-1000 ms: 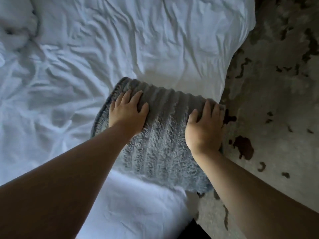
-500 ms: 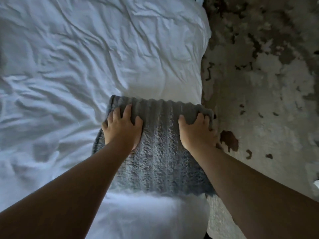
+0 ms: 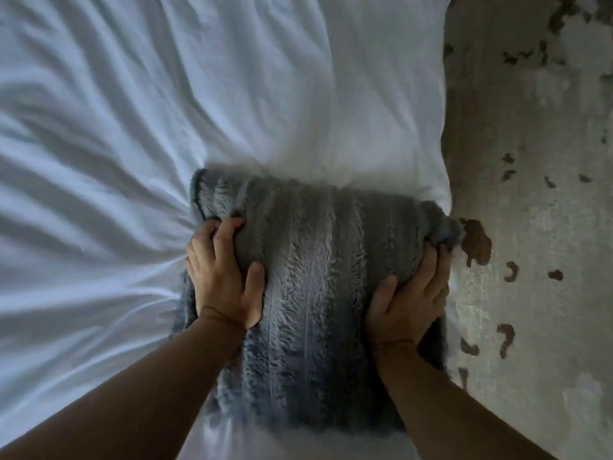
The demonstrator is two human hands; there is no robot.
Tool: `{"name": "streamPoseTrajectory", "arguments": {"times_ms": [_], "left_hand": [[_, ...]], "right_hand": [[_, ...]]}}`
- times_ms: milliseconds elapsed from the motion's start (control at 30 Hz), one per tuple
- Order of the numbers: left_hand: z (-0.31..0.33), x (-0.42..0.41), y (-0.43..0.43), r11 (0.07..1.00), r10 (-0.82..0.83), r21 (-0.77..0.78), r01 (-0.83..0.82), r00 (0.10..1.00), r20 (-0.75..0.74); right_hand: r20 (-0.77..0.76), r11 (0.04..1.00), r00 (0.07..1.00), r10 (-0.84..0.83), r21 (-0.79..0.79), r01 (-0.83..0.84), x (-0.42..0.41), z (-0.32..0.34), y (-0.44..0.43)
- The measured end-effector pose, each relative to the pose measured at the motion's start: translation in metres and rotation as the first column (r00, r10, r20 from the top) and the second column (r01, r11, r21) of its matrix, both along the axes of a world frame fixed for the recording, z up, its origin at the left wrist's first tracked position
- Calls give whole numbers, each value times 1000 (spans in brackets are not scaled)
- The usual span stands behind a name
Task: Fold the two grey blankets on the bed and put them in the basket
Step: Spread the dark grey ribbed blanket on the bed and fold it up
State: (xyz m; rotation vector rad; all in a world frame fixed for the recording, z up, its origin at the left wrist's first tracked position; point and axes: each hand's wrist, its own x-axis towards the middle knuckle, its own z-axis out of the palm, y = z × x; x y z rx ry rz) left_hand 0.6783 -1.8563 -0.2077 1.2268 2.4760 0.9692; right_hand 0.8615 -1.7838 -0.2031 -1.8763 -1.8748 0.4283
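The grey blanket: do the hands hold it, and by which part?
Yes. The left hand grips the folded grey blanket at its left edge, the right hand at its right edge; thumbs lie on top, fingers curl round the sides.

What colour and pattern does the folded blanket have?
The blanket is grey and fluffy, with raised lengthwise ribs; the head view shows it.
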Motion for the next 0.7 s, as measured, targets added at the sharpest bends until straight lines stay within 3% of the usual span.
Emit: {"name": "streamPoseTrajectory", "arguments": {"times_ms": [133,700], "left_hand": [[-27,-9,14,1000,-14,13,14,1000,-16],[1,-9,14,998,-40,43,39,999,20]], "right_hand": [[-3,999,1000,-11,43,11,-6,-31,14],[-28,1000,1000,12,21,-11,-2,3,18]]}}
